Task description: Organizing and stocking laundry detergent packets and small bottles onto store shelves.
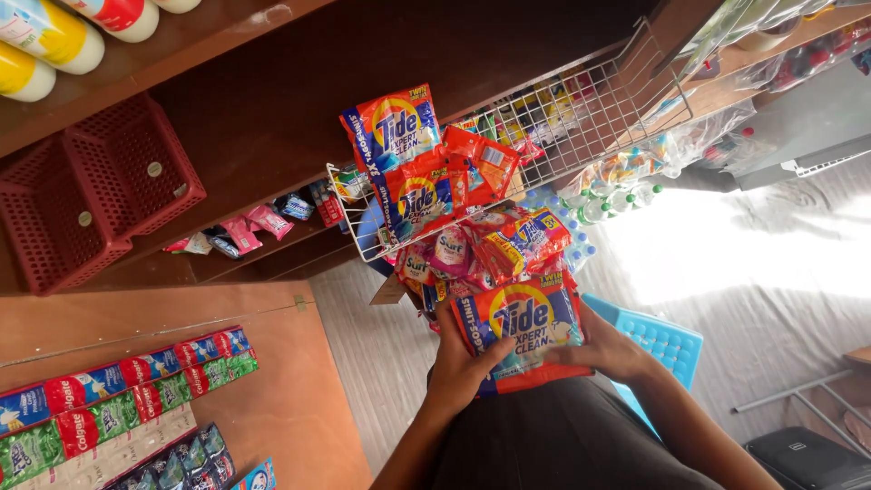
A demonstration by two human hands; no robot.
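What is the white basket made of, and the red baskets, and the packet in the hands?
White basket: looks like coated metal wire, thin crossed rods. Red baskets: likely moulded plastic, matte lattice walls. Detergent packet, held by left hand and right hand: glossy plastic film, crinkled and shiny.

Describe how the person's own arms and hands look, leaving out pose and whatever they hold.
Both arms are bare, with no sleeves in view. The left hand and right hand wear no gloves. No rings, watch or bracelets are visible.
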